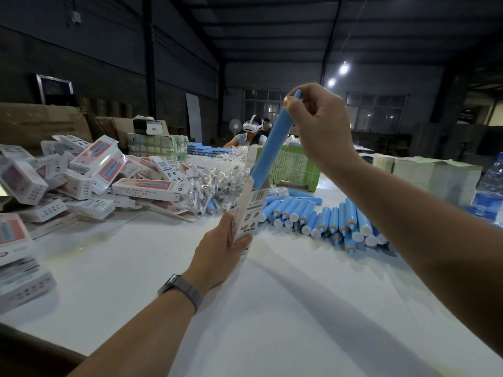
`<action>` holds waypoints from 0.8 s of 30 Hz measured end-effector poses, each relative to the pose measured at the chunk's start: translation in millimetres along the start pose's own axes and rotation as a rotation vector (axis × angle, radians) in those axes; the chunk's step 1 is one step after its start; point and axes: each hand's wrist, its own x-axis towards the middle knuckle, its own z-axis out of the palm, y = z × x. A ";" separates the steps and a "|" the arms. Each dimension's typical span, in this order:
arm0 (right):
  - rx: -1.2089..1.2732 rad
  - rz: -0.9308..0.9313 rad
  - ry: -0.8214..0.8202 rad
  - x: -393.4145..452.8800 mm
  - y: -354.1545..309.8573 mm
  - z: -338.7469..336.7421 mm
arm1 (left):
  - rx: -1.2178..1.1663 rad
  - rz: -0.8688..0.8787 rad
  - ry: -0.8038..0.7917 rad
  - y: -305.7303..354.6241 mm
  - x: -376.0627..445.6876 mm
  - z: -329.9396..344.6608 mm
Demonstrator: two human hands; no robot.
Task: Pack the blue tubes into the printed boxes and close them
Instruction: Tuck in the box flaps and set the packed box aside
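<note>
White desk (pixel 272 308): left hand (pixel 217 254) grips printed box (pixel 249 213), right fingers (pixel 292 103) pinch blue tube (pixel 272 142); we keep it aimed 7 o'clock, sliding straight.

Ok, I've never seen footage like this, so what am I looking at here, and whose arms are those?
One picture, from a camera worn on a person's head, looking down at their own bare hands. No machine. The left hand grips an upright printed box, open at the top. The right hand pinches the top of a blue tube, its lower end already in the box. On the white table lie a heap of loose tubes, a pile of printed boxes and small clear bags.
</note>
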 end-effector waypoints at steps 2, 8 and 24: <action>-0.001 -0.009 -0.013 -0.5 -3.3 5.9 | -0.015 -0.012 0.005 1.0 -1.2 -1.9; -0.111 -0.002 -0.206 -20.1 0.0 23.9 | -0.020 -0.021 0.029 3.6 -2.8 -2.6; -0.428 -0.326 -0.209 -67.1 28.7 67.6 | -0.181 -0.176 0.110 2.2 0.0 -3.5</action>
